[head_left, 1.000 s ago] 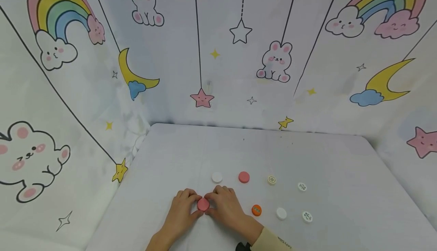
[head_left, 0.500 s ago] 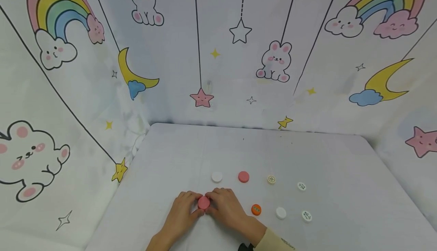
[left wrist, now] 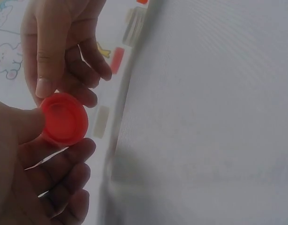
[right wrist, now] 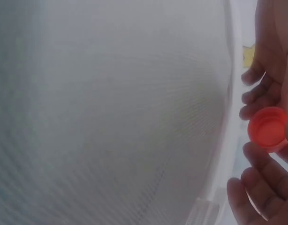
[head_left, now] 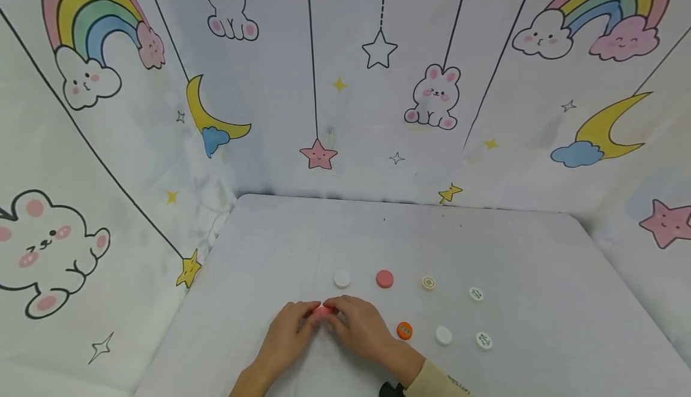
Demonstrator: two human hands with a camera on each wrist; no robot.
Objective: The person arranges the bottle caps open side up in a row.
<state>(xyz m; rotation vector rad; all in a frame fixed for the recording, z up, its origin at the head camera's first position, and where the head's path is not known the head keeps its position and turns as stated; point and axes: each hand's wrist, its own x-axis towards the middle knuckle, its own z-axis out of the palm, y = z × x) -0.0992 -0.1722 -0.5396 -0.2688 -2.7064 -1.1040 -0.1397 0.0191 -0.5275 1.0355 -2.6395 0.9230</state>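
Note:
Both hands pinch one red bottle cap (head_left: 323, 310) between thumbs and fingers, near the front middle of the table. My left hand (head_left: 288, 332) grips its left side; my right hand (head_left: 360, 325) grips its right side. In the left wrist view the hollow underside of the cap (left wrist: 64, 119) faces the camera, so it stands tilted on edge. The right wrist view also shows the open side of the cap (right wrist: 269, 130). From the head, fingers cover much of it. Just beyond the hands lie a white cap (head_left: 342, 279) and another red cap (head_left: 385, 279).
On the white table (head_left: 259, 235) lie more caps: a cream one (head_left: 429, 283), an orange one (head_left: 404, 330), a white one (head_left: 444, 336) and two printed white ones, one at the back (head_left: 476, 294) and one nearer (head_left: 484, 341). A patterned cloth (head_left: 351, 115) hangs behind.
The red cap, earlier with its flat top facing up, is now tipped up between the fingers. Both hands have shifted very slightly and stay on it. The other caps lie as before.

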